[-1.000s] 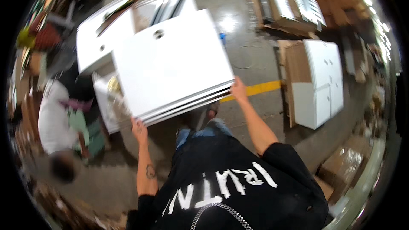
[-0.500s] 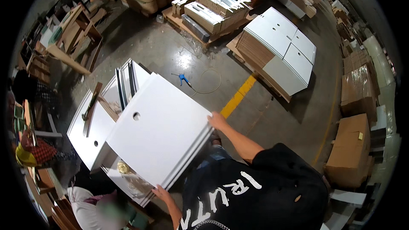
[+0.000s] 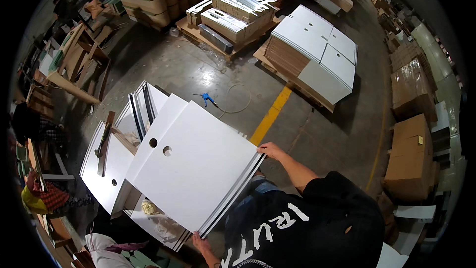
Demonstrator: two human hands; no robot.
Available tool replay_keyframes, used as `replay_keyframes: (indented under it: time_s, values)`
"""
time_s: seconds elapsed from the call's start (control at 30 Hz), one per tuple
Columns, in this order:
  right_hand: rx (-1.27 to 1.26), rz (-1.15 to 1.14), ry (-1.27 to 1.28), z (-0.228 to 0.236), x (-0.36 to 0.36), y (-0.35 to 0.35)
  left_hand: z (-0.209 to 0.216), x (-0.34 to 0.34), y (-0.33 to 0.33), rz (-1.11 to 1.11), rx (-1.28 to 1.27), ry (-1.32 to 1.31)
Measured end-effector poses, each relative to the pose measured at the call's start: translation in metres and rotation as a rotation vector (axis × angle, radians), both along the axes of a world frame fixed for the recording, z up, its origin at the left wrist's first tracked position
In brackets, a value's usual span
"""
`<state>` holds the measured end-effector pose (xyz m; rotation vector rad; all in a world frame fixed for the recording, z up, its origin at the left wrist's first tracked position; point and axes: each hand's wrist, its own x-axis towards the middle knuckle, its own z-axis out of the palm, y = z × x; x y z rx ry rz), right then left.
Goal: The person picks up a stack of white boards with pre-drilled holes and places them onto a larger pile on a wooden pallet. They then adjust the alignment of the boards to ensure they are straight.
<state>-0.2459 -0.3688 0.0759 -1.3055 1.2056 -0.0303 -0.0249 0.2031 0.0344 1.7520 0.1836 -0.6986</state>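
A large white panel [image 3: 210,159] with a round hole lies before me, tilted, its grooved near edge toward my body. My right hand [image 3: 269,149] grips its right corner. At its lower corner my left hand [image 3: 201,242] has the fingers curled on the edge. Under it shows a second white panel [image 3: 144,156] with its own hole, shifted to the left. Farther left a hammer [image 3: 101,148] rests along a wooden strip [image 3: 107,124] on another white panel [image 3: 111,166]. Dark strips [image 3: 141,111] lie just beyond, and crumpled wrapping [image 3: 161,226] sits below.
A blue air gun [image 3: 208,99] with a hose lies on the floor ahead. Pallets of white panels [image 3: 317,44] and bundled boards [image 3: 238,15] stand beyond. Cardboard boxes [image 3: 407,156] line the right. A person in a light sleeve [image 3: 101,250] is at the lower left.
The upper panel has slid toward me and right, off the one beneath, whose hole now shows. Both my hands moved with it. My view has shifted slightly.
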Motion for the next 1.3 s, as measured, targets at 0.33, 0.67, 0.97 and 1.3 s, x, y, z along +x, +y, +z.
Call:
replay_keyframes:
  time_s: [0.33,0.67,0.97,1.3]
  values:
    - [-0.155,0.038,0.109,-0.026,-0.006,-0.006,-0.022,0.002,-0.014,0.414,-0.218,0.314]
    - [0.182,-0.005,-0.058,-0.003,-0.005,0.010,0.037,-0.018,-0.049,0.397,-0.141,0.287]
    - [0.154,-0.137,-0.021,0.005,0.004,0.021,0.041,-0.006,-0.058,0.376,0.020,0.286]
    - [0.236,-0.146,-0.078,0.007,-0.005,0.016,0.025,-0.009,-0.034,0.314,-0.130,0.334]
